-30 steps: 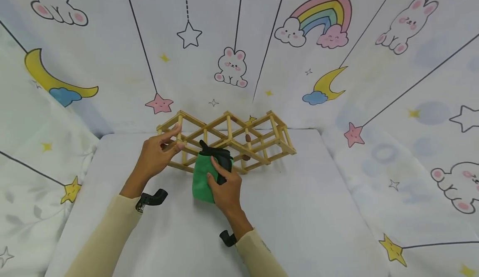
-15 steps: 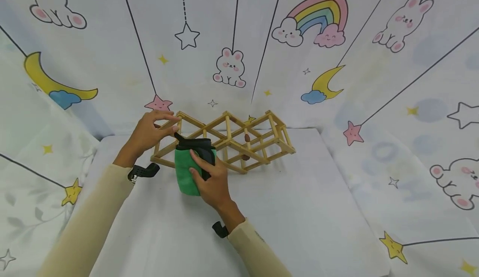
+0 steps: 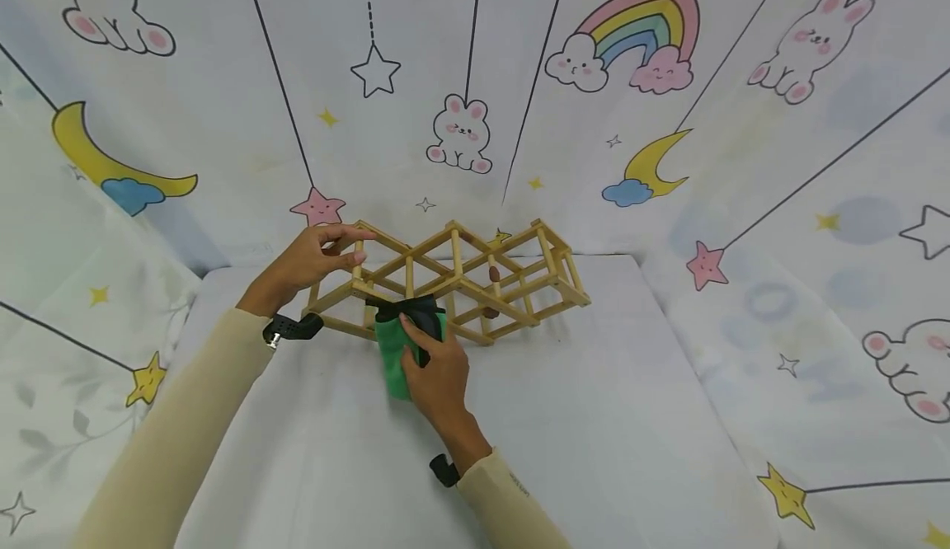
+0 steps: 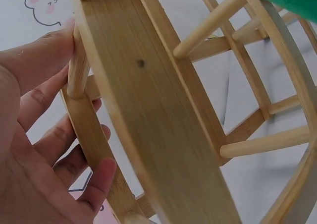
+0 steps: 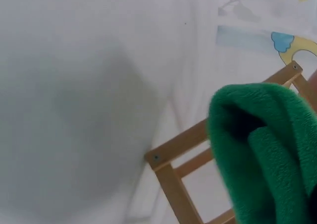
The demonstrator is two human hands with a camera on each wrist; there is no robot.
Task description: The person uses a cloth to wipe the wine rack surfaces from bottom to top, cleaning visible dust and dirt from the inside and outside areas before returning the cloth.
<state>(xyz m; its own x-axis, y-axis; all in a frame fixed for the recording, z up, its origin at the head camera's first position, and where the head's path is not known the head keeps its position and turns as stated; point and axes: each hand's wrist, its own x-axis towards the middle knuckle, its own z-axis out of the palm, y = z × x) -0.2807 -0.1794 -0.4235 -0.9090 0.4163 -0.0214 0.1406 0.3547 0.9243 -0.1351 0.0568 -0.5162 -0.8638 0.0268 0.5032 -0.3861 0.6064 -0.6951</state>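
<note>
A folding lattice rack (image 3: 490, 300) of light wooden slats and dowels stands at the back of the white table. My left hand (image 3: 308, 260) grips its left end; in the left wrist view the thumb lies by a dowel and the fingers (image 4: 54, 137) reach behind a slat. My right hand (image 3: 440, 376) holds a folded cloth, green with black parts (image 3: 391, 359), against the rack's front left. In the right wrist view the plush green cloth (image 5: 267, 149) hides part of the rack, and the right hand's fingers are out of sight.
Two small brown pieces (image 3: 494, 274) sit on a rack dowel right of centre. The white tabletop (image 3: 594, 417) spreads in front of the rack. A printed curtain (image 3: 401, 5) with rabbits, stars and moons rises directly behind it and at both sides.
My right hand carried the cloth left along the rack, then back a little right and down. The left hand shifted left and up on the rack's left end, then slightly right.
</note>
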